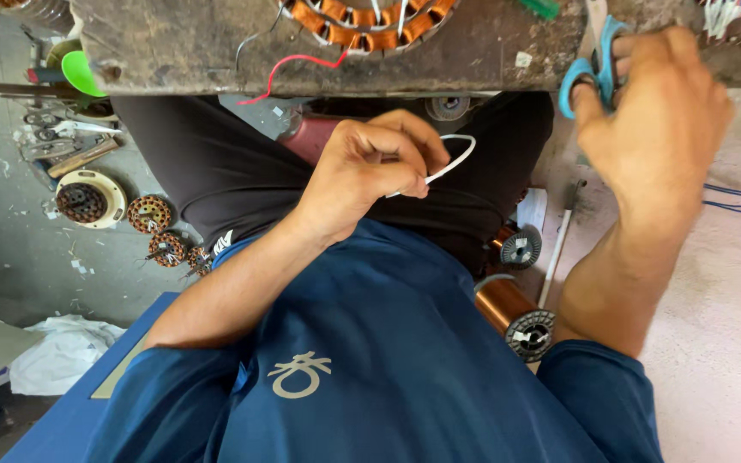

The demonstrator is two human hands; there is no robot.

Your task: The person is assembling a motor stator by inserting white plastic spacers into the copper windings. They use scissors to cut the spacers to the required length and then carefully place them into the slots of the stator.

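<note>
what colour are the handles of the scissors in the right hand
Light blue: the plastic-handled scissors in the right hand show best, and only, in the head view.

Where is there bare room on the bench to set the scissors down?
Bare bench top lies between the copper-wound stator and the right hand holding the blue scissors. The left end near the green cup is bare too. Around the stator, with its red wire, it is crowded. The left hand pinches white tubing.

A worn, dark wooden workbench [473,51] spans the top. Below it lies a dusty grey concrete floor [19,257], strewn with tools, with a crumpled white cloth [62,351] nearby.
</note>
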